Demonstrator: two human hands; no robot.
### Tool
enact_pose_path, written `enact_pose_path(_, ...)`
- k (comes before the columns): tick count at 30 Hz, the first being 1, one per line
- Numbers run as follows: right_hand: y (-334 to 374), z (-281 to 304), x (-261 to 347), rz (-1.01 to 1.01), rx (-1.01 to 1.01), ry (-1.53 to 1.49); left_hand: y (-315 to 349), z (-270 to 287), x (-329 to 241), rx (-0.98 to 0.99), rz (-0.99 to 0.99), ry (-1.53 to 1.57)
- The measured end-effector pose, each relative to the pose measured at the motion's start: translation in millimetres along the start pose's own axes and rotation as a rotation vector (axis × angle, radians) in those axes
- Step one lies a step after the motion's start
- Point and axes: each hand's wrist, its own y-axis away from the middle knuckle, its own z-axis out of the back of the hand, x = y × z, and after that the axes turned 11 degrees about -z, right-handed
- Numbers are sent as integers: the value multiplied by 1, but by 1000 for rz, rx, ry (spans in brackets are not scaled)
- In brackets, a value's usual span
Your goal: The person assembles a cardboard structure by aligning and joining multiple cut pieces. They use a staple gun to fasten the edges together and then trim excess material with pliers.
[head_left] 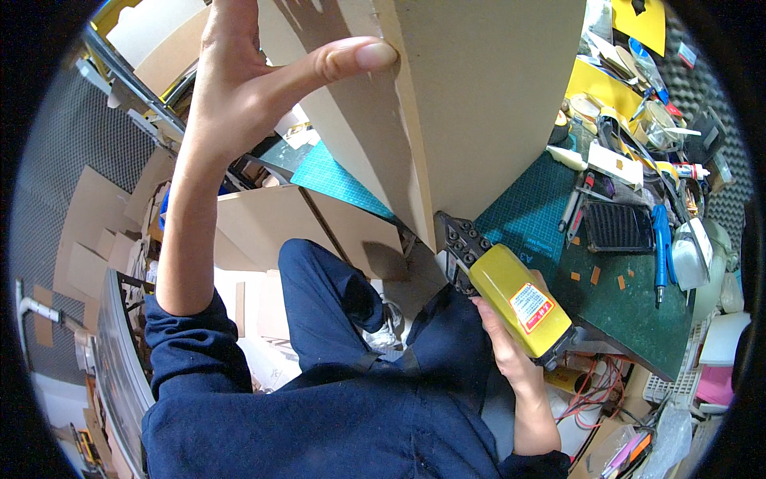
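Your left hand (239, 76) is raised, fingers spread, thumb pressed flat against the upright cardboard panel (471, 104) that stands above the edge of the green cutting mat (630, 311). Your right hand (503, 339) is wrapped around the yellow power cutter (519, 299), whose black head (461, 239) meets the panel's lower edge. A blue pen (661, 239) and a black ridged tray (618, 227) lie on the mat, to the right.

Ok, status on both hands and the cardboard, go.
Left hand steadying tall brown cardboard sheet. Right hand gripping yellow power cutter at sheet's lower edge. Nothing blocking.
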Motion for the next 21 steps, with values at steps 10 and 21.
enact_pose_path(10,3,-4,-18,-47,7,-30,0,-2,-5,-25,54,-2)
enact_pose_path(21,4,-5,-29,4,14,-39,-1,-1,2,-18,-8,-26)
